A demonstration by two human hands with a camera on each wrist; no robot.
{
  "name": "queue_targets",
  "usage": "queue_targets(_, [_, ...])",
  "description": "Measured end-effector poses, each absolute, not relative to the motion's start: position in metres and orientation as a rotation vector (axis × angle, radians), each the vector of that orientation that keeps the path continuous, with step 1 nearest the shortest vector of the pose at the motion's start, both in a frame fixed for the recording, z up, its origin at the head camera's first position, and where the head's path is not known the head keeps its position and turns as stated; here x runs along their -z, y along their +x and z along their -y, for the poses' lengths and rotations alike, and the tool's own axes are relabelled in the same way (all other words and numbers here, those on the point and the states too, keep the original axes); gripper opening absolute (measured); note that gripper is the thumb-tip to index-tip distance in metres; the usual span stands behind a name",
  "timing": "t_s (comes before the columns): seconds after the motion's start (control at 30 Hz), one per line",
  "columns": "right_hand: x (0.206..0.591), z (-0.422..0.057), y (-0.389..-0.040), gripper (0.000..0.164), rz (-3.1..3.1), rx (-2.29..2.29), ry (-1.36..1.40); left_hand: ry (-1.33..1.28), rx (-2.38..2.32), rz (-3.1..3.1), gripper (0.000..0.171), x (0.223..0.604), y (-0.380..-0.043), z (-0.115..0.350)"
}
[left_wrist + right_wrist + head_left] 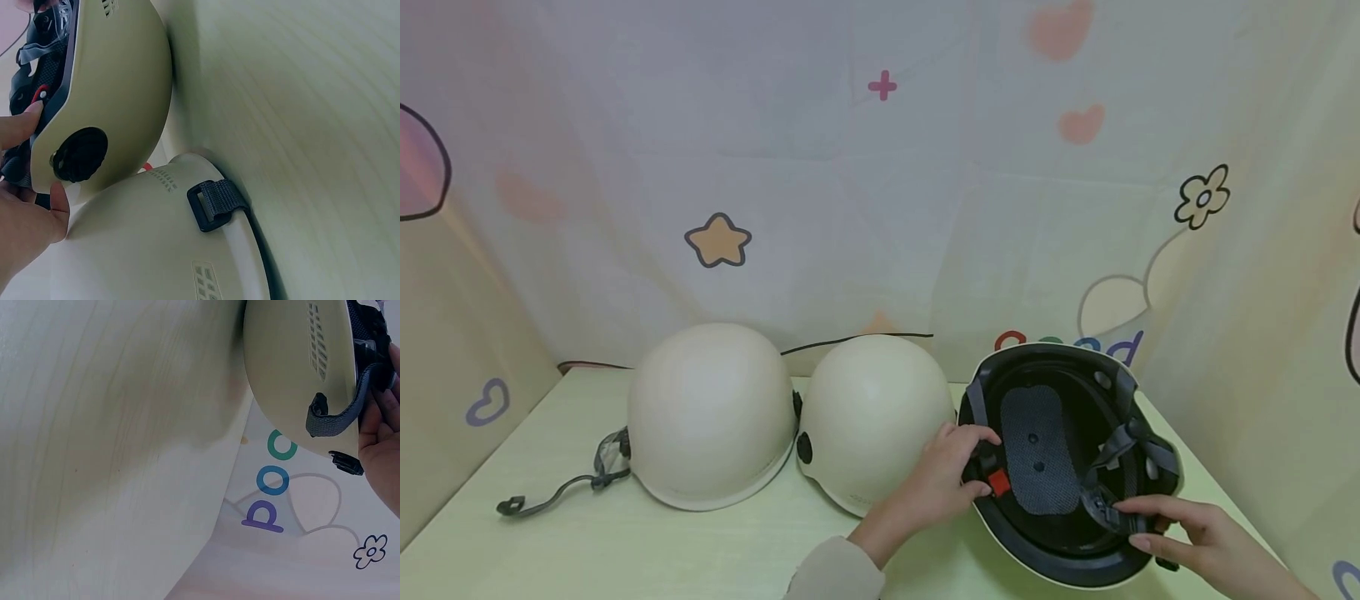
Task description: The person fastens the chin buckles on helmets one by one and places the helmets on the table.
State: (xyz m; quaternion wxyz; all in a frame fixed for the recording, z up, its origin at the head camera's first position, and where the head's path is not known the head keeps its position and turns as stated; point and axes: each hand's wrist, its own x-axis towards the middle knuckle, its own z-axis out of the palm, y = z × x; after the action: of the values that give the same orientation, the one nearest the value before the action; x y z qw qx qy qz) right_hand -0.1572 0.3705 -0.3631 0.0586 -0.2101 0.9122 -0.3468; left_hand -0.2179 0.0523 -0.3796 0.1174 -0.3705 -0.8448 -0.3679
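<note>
three cream helmets (pixel 711 415), two hands (pixel 943 479)

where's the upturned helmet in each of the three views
Head: the upturned helmet sits lower right on the table, black lining up, left hand at its near-left rim, right hand on its strap.
Left wrist: upper left, cream shell sideways, black knob showing.
Right wrist: top right, shell with vents and strap.
Shared landmark: the pale wooden table.

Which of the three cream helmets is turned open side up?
The rightmost helmet, held by both hands, shows its black padded lining. The middle helmet and left helmet sit dome up.
</note>
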Motion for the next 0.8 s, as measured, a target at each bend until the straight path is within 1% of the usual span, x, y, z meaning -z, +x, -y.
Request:
queue_targets(0.2, [0.3638,-0.3694,-0.1574,0.029,-2.792,1.051,-0.695,-1.061,1.138,2.482,0.046,0.3802,-0.2172,-0.0516])
queue_targets(0.53, [0.3637,-0.3691,-0.1576,0.03,-2.791,1.05,-0.724,-1.089,1.146,2.444,0.048,0.381,-0.2175,-0.0498])
queue_targets(0.8, [0.3617,-0.3686,-0.1556,0.028,-2.773,0.999,-0.645,-1.114,1.248,2.493,0.05,0.3799,-0.2157,-0.0504])
